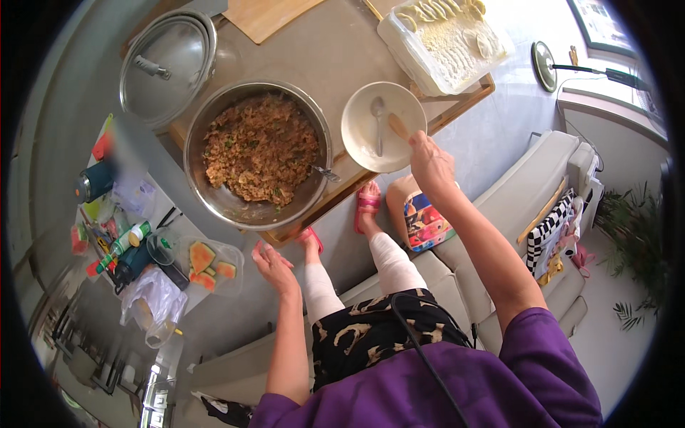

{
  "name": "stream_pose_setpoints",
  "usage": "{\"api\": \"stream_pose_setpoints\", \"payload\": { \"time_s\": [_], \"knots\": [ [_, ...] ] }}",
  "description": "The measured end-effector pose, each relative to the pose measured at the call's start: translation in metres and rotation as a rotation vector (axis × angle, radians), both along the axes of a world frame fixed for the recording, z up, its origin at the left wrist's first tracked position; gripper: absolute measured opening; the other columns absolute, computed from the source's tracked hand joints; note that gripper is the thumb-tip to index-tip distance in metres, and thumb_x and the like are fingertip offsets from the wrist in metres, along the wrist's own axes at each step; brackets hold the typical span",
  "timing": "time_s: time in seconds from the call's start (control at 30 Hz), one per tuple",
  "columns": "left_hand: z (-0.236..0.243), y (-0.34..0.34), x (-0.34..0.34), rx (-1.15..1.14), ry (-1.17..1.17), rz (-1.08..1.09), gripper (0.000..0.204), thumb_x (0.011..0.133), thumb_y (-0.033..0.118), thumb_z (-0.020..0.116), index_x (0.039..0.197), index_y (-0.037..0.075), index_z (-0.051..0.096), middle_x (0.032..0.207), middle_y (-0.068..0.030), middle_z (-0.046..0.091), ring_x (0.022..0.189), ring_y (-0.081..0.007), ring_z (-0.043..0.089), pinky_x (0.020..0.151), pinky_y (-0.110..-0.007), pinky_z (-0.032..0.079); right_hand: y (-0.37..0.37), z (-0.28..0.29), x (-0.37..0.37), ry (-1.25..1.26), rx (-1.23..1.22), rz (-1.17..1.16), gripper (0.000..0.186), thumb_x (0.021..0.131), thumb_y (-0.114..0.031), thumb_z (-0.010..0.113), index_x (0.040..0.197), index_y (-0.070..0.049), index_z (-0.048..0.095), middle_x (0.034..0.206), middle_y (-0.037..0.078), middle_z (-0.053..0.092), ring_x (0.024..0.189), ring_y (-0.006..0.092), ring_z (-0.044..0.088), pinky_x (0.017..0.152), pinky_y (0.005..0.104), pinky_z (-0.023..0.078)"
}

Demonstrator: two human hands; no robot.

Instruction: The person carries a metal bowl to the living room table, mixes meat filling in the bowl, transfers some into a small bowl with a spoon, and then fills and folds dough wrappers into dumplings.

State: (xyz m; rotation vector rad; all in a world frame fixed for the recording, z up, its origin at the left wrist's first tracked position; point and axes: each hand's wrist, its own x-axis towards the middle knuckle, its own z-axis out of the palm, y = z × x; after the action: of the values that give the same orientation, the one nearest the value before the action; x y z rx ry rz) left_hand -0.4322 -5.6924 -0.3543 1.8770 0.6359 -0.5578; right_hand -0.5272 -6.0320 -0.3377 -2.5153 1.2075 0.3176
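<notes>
Wooden paddle (398, 125) sits in the right hand (433, 160), its blade reaching over the 4 o'clock rim of a white bowl (352, 135); whether the blade touches the inside, I cannot tell. Thumb and fingers close on the handle, and the bare right forearm slants up toward 11 o'clock. The left hand (273, 269) is open, fingers loosely bent, just beyond the 6 o'clock rim of a steel basin (320, 121), with its forearm rising almost straight to 12.

Along its long axis the paddle runs from 4 toward 10 o'clock, blade end toward 10. Inside the bowl, a metal spoon (378, 118) lies along the 12-to-6 line, its scoop toward 12.

Smooth, tan and flat, the paddle narrows at its tip. The round bowl has a glossy, smeared interior. At its 9 o'clock, the shiny basin holds coarse, moist brown filling (260, 146) flecked with green; at its 1 o'clock, a translucent plastic tub (412, 68) holds pale, floury dumplings (435, 10).
</notes>
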Motion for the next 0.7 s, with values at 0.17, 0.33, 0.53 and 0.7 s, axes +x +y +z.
{"api": "stream_pose_setpoints", "payload": {
  "time_s": [0.17, 0.33, 0.53, 0.7],
  "knots": [
    [-0.003, 0.002, -0.005, 0.026, 0.000, -0.016, 0.029, 0.097, 0.021, 0.046, 0.120, 0.003, 0.044, 0.072, -0.0003, 0.039, 0.050, -0.0071, 0.038, 0.040, -0.021, 0.036, -0.004, 0.010, 0.008, 0.080, -0.024, 0.079, 0.017, 0.085, -0.007, 0.046, 0.100, -0.009, 0.052, 0.094, 0.014, 0.062, 0.078, 0.0338, 0.065, 0.067, 0.0433, 0.051],
    [-0.002, -0.002, -0.014, 0.024, 0.032, -0.071, 0.029, 0.096, 0.021, 0.048, 0.118, 0.003, 0.045, 0.073, -0.0008, 0.040, 0.050, -0.0072, 0.039, 0.041, -0.021, 0.038, -0.008, -0.005, 0.014, 0.119, -0.133, 0.119, 0.012, 0.086, -0.010, 0.048, 0.097, -0.010, 0.054, 0.088, 0.012, 0.059, 0.075, 0.0329, 0.065, 0.065, 0.0425, 0.051],
    [-0.010, 0.004, -0.021, 0.012, 0.035, -0.070, 0.028, 0.096, 0.021, 0.048, 0.117, 0.002, 0.046, 0.073, -0.0009, 0.040, 0.049, -0.0072, 0.039, 0.041, -0.021, 0.037, 0.012, -0.023, 0.038, -0.089, -0.029, 0.012, 0.009, 0.086, -0.015, 0.051, 0.092, -0.009, 0.056, 0.089, 0.013, 0.065, 0.078, 0.0329, 0.065, 0.068, 0.0427, 0.051],
    [-0.013, 0.007, -0.025, 0.011, 0.030, -0.074, 0.030, 0.096, 0.019, 0.047, 0.118, -0.002, 0.045, 0.073, -0.0023, 0.040, 0.047, -0.0076, 0.038, 0.041, -0.022, 0.035, 0.008, -0.037, 0.059, -0.029, -0.007, -0.101, 0.012, 0.086, -0.019, 0.054, 0.092, -0.009, 0.057, 0.087, 0.015, 0.066, 0.083, 0.0338, 0.064, 0.071, 0.0445, 0.049]
  ]
}}
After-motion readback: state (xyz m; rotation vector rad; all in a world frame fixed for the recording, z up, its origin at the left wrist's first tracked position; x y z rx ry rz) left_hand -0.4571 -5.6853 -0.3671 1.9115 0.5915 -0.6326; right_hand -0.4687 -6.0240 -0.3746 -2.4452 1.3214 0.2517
